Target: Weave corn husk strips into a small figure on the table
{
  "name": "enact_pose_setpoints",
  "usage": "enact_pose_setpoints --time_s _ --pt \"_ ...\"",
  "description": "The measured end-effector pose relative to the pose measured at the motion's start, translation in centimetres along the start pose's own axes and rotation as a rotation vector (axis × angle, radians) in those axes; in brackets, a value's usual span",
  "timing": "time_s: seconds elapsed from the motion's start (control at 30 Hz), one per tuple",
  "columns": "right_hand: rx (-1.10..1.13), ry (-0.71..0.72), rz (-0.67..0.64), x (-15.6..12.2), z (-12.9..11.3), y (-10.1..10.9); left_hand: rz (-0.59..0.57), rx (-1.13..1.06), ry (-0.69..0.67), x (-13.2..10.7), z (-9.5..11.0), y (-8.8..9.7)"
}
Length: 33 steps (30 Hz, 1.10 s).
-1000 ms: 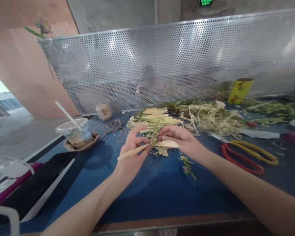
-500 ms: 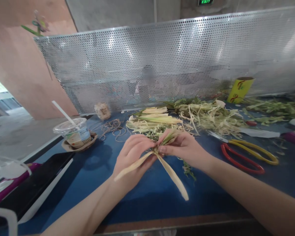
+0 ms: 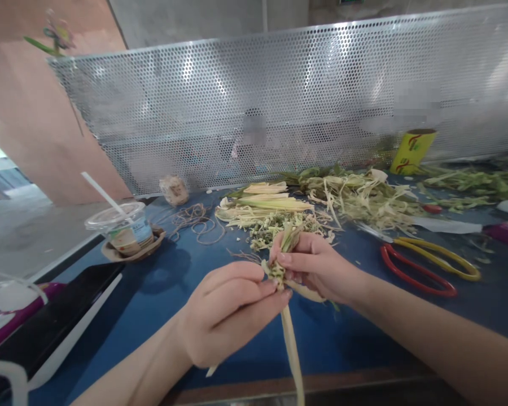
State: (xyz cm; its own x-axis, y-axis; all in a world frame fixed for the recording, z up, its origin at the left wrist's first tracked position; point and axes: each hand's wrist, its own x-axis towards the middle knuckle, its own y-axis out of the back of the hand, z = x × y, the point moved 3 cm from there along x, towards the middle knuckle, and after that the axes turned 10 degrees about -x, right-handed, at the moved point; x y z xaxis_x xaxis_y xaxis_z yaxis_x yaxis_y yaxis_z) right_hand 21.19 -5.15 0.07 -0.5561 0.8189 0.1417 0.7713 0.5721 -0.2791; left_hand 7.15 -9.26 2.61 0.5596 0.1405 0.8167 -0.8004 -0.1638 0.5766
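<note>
Over the near part of the blue table, my right hand [image 3: 309,259] pinches a small bundle of dried greenery [image 3: 290,239], its leafy top rising between thumb and forefinger. From the left, my left hand [image 3: 232,310] closes its fingertips on the lower end of the same bundle. A long pale strip, like corn husk [image 3: 292,349], hangs from the bundle toward the table's front edge. A second pale strip passes below my right hand. Just beyond both hands lies a pile of small dried green sprigs [image 3: 266,231].
Flat husks [image 3: 275,200] and a heap of shredded husk [image 3: 364,197] lie behind. Scissors with red and yellow handles [image 3: 419,270] and a purple-handled knife [image 3: 503,234] lie right. At left are twine [image 3: 195,220], a lidded cup [image 3: 129,231] and a black tray [image 3: 71,310]. A perforated metal screen [image 3: 220,113] stands behind.
My left hand has come nearer and turned, its fingertips now below the bundle. The bundle is more upright. One strip swung down to hang straight; the other moved right, under my right hand.
</note>
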Motion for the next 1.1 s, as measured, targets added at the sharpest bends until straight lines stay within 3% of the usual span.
enact_pose_setpoints --time_s 0.13,0.27,0.33,0.4,0.6,0.67,0.8,0.9,1.0,1.1 --pt "0.114 -0.084 0.005 0.0 0.6 -0.3 -0.035 0.161 -0.108 -0.2 0.7 0.2" --pt "0.034 -0.062 0.004 0.1 0.5 0.0 0.035 0.062 0.075 0.3 0.1 -0.1" --pt "-0.05 -0.015 -0.036 0.2 0.1 0.0 0.06 0.012 0.105 0.4 0.0 -0.3" --pt "-0.106 -0.002 -0.071 0.1 -0.1 0.0 0.013 0.023 0.089 0.4 0.1 -0.4" --pt "0.047 -0.18 0.02 0.1 0.8 -0.1 -0.098 0.133 -0.186 -0.2 0.7 -0.6" --pt "0.082 -0.233 0.062 0.3 1.2 0.0 -0.067 0.09 -0.097 -0.2 0.2 -0.8" --pt "0.155 -0.2 0.059 0.7 1.4 0.3 0.11 -0.009 0.301 -0.1 -1.6 -1.1" --pt "0.213 -0.163 0.017 0.9 1.3 0.4 0.043 -0.048 0.531 -0.1 -2.8 -1.6" --pt "0.22 -0.196 0.019 1.0 1.4 0.7 0.014 -0.152 0.638 0.0 -3.3 -1.7" --pt "0.019 -0.277 -0.062 1.0 1.1 1.3 0.063 -0.278 0.775 -0.1 -3.9 -1.7"
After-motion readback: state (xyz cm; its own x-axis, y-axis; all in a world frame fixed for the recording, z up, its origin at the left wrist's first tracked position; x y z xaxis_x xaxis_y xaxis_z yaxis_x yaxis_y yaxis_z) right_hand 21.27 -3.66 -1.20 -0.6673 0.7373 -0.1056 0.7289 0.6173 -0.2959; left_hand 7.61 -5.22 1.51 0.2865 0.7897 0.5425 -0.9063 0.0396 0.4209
